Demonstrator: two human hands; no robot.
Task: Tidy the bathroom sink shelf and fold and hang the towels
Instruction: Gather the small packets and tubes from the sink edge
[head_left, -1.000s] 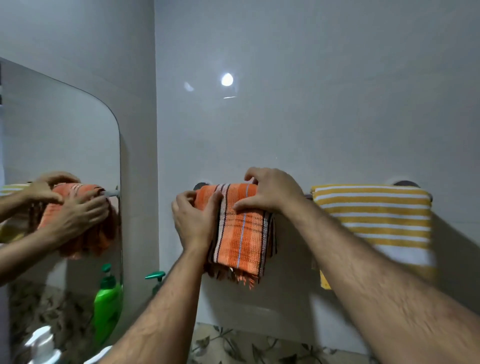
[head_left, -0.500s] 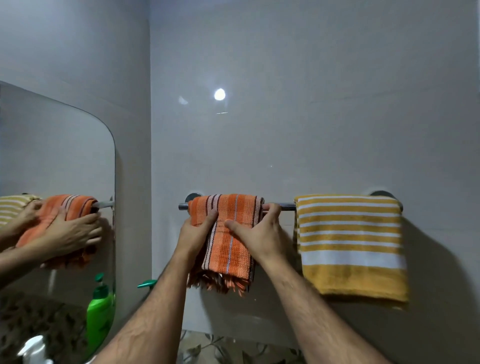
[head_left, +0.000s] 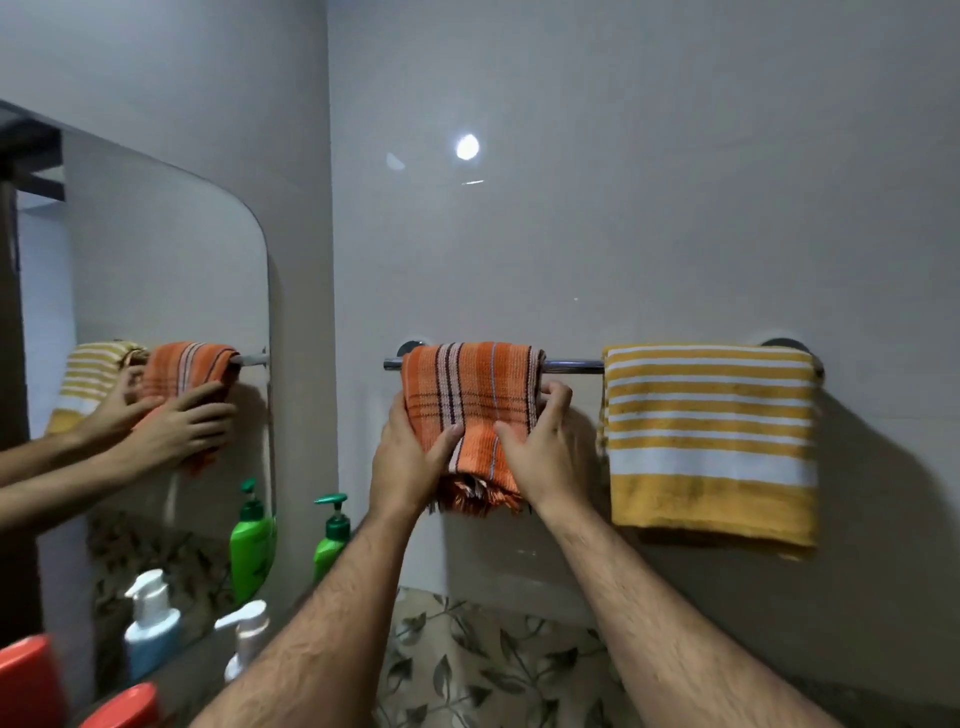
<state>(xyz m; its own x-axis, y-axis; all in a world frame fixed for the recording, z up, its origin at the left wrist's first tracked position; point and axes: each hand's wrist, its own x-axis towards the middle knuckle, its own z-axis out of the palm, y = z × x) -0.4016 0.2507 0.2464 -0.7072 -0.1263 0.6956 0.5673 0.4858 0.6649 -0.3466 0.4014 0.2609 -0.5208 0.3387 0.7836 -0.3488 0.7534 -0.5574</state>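
Green pump bottle (head_left: 332, 538) is standing at the counter's back edge by the mirror (head_left: 171, 291). Left hand (head_left: 410, 462) and right hand (head_left: 540, 452) are pinching the orange towel (head_left: 467, 395), which is hanging over the towel bar (head_left: 571, 366), near the yellow striped towel (head_left: 711, 441).

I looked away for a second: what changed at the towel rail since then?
Both hands slid down the orange towel from the rail: left hand and right hand now grip its lower sides. Yellow striped towel stayed hanging, untouched.
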